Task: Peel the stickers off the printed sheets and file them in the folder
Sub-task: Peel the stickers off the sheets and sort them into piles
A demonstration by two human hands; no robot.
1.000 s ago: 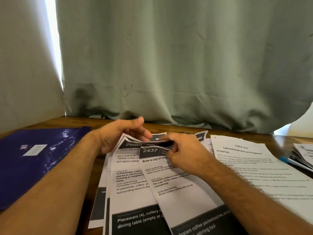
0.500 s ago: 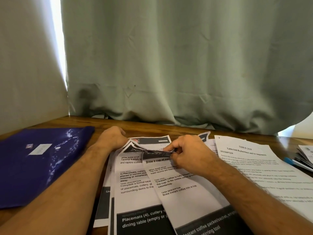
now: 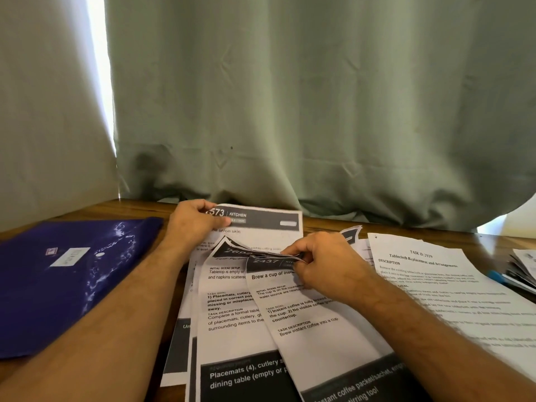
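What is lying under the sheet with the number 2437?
The 2437 sheet overlaps the placemats sheet, which lies over more printed sheets; the farthest reads KITCHEN. The right hand pinches the upper corners. What the 2437 sheet covers is hidden.

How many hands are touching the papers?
2. The left hand grips the far sheet numbered 573 at its top corner; the right hand pinches the curled top edges of the middle sheets.
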